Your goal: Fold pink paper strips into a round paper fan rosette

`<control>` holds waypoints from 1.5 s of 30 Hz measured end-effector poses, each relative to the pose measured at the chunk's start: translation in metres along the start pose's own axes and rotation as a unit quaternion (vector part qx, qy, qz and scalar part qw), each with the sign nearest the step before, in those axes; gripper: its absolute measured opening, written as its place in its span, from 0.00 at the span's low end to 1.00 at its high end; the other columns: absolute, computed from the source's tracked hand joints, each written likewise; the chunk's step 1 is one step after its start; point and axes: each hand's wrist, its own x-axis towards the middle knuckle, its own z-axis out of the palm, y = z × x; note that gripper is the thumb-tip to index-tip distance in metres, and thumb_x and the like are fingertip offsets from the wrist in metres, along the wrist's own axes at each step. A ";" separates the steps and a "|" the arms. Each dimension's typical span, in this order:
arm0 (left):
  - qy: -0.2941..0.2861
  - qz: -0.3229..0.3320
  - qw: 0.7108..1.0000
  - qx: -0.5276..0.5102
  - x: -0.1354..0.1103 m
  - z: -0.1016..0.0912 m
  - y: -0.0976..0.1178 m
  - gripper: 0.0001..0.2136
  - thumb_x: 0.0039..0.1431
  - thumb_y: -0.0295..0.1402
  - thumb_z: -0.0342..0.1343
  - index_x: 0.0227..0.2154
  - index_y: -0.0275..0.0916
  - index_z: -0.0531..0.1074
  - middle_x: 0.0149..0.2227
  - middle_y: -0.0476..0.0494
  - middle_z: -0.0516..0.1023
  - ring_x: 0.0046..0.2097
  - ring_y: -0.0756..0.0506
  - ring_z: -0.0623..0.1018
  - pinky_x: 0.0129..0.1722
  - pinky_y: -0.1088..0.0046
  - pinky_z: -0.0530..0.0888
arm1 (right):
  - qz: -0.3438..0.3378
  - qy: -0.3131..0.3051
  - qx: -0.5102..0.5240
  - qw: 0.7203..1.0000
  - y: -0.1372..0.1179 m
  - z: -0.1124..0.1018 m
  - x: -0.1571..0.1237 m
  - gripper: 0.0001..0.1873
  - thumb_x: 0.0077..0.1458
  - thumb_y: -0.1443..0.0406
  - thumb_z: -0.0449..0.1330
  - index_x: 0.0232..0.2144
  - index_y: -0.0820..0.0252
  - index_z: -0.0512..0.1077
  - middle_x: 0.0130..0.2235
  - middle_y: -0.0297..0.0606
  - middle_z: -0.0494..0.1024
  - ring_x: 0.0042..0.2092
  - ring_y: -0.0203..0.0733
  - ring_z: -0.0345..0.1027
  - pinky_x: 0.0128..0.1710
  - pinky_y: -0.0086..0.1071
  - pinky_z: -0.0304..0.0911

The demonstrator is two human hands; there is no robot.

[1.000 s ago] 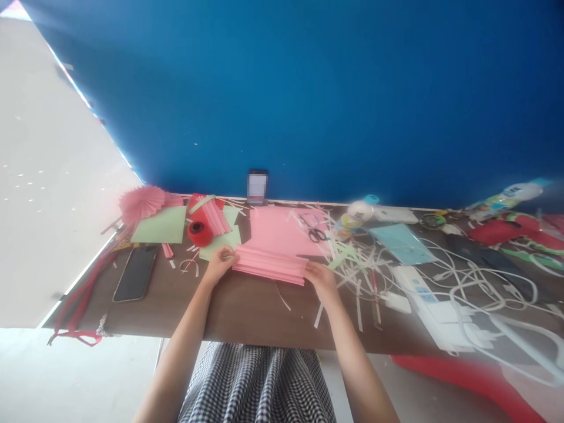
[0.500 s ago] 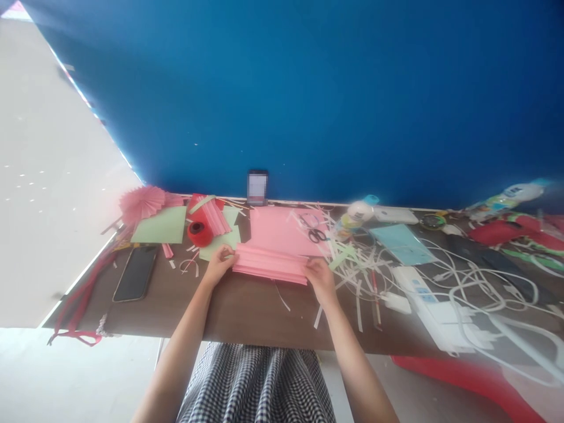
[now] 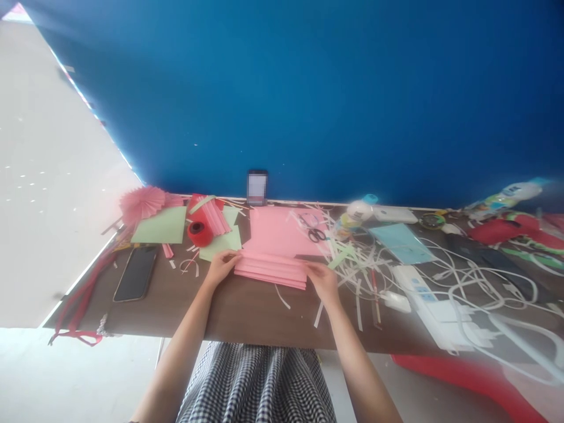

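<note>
A pink sheet of paper with several crosswise pleats lies at the front of the brown table. My left hand pinches its left end, and my right hand pinches its right end. Behind it, flat pink paper is spread out, with dark-handled scissors on its right part. Green paper lies just beyond my left hand, beside a red roll and a small pleated pink piece.
A phone lies at the left; another phone leans on the blue wall. A pink paper fan sits far left. Right of my hands are paper strips, a glue bottle, blue paper, and a white power strip with tangled cables.
Both hands have shifted slightly with the pleated paper, which sits a little nearer to me. Its folds look flatter and more evenly layered. The other things stay in place.
</note>
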 end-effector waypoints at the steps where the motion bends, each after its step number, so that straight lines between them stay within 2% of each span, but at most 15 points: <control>1: 0.007 0.006 1.000 0.002 0.000 0.000 0.000 0.11 0.47 0.40 0.56 0.27 0.37 0.73 0.33 0.43 0.77 0.37 0.45 0.75 0.38 0.70 0.70 | -0.003 0.002 -0.005 1.000 0.000 0.000 0.000 0.13 0.42 0.57 0.61 0.28 0.60 0.74 0.33 0.40 0.78 0.38 0.45 0.71 0.42 0.40 0.65; 4: 0.022 0.008 1.000 0.001 0.001 0.000 0.000 0.11 0.48 0.40 0.55 0.28 0.36 0.73 0.35 0.43 0.76 0.38 0.45 0.75 0.38 0.71 0.70 | -0.019 -0.008 -0.001 1.000 0.001 0.000 0.001 0.11 0.43 0.58 0.61 0.27 0.60 0.73 0.37 0.41 0.76 0.40 0.44 0.70 0.43 0.39 0.64; 6: 0.021 -0.003 1.000 0.008 0.001 0.000 -0.001 0.11 0.48 0.40 0.55 0.28 0.36 0.73 0.34 0.43 0.77 0.36 0.45 0.75 0.36 0.71 0.70 | -0.025 -0.019 0.017 0.999 0.000 0.001 0.000 0.13 0.43 0.59 0.61 0.32 0.59 0.71 0.40 0.41 0.75 0.40 0.42 0.70 0.41 0.37 0.65; 9: 0.008 -0.008 1.000 0.014 0.001 0.000 -0.001 0.11 0.48 0.40 0.55 0.28 0.36 0.73 0.32 0.44 0.77 0.34 0.46 0.75 0.35 0.71 0.70 | -0.043 -0.019 0.029 0.998 0.000 0.005 0.000 0.25 0.43 0.59 0.62 0.45 0.56 0.64 0.48 0.43 0.70 0.37 0.39 0.69 0.38 0.35 0.67; 12: 0.003 0.007 1.000 0.014 0.001 0.001 0.000 0.11 0.48 0.40 0.55 0.28 0.36 0.73 0.32 0.43 0.77 0.35 0.46 0.75 0.37 0.71 0.70 | -0.093 -0.025 -0.036 0.995 -0.001 0.007 0.003 0.32 0.43 0.59 0.62 0.52 0.53 0.59 0.52 0.43 0.65 0.43 0.41 0.67 0.40 0.35 0.66; 15: -0.005 0.012 1.000 0.012 0.000 0.001 0.000 0.11 0.49 0.40 0.54 0.29 0.36 0.73 0.34 0.43 0.77 0.36 0.46 0.75 0.37 0.71 0.71 | -0.125 -0.066 -0.116 0.983 0.000 0.010 0.008 0.26 0.46 0.59 0.60 0.49 0.54 0.64 0.47 0.41 0.70 0.45 0.43 0.66 0.44 0.38 0.63; 20: -0.001 0.006 0.999 0.033 0.000 0.001 -0.003 0.11 0.50 0.40 0.54 0.30 0.37 0.73 0.34 0.43 0.77 0.34 0.46 0.75 0.35 0.71 0.71 | -0.162 -0.109 -0.172 0.966 0.002 0.011 0.013 0.11 0.51 0.59 0.56 0.34 0.54 0.75 0.36 0.37 0.76 0.39 0.43 0.69 0.41 0.37 0.64; 23: 0.026 0.011 0.999 0.028 0.002 0.001 -0.005 0.13 0.50 0.40 0.54 0.34 0.37 0.72 0.34 0.44 0.76 0.34 0.46 0.75 0.34 0.71 0.71 | -0.183 -0.113 -0.178 0.960 0.003 0.011 0.013 0.10 0.52 0.61 0.54 0.31 0.53 0.75 0.35 0.36 0.77 0.38 0.42 0.70 0.41 0.36 0.64; 26: 0.019 0.001 0.999 0.026 0.003 0.001 -0.004 0.15 0.50 0.40 0.54 0.38 0.37 0.72 0.36 0.43 0.76 0.35 0.46 0.76 0.35 0.71 0.71 | -0.188 -0.119 -0.180 0.958 0.002 0.011 0.011 0.10 0.52 0.62 0.54 0.31 0.53 0.75 0.34 0.35 0.77 0.38 0.42 0.70 0.41 0.36 0.63; 31: -0.007 0.002 1.000 0.029 0.002 0.001 -0.001 0.12 0.50 0.39 0.54 0.32 0.38 0.75 0.36 0.42 0.77 0.40 0.44 0.75 0.42 0.69 0.70 | -0.140 -0.109 -0.119 0.977 0.002 0.012 0.008 0.10 0.51 0.60 0.55 0.32 0.56 0.74 0.35 0.38 0.76 0.39 0.42 0.69 0.41 0.36 0.63; 37: -0.013 -0.004 1.000 0.007 0.003 0.002 0.002 0.12 0.49 0.40 0.55 0.32 0.36 0.74 0.35 0.42 0.77 0.38 0.44 0.75 0.39 0.70 0.70 | -0.037 -0.064 -0.014 0.997 0.000 0.014 0.006 0.13 0.45 0.57 0.60 0.32 0.59 0.73 0.35 0.40 0.77 0.40 0.44 0.69 0.42 0.38 0.63; 45: -0.004 -0.012 0.999 -0.044 0.003 0.002 0.001 0.12 0.48 0.40 0.55 0.30 0.36 0.74 0.33 0.42 0.76 0.38 0.45 0.74 0.40 0.70 0.69 | -0.006 -0.069 -0.007 0.998 -0.008 0.014 0.003 0.15 0.45 0.56 0.59 0.31 0.60 0.74 0.36 0.41 0.77 0.40 0.45 0.69 0.42 0.37 0.62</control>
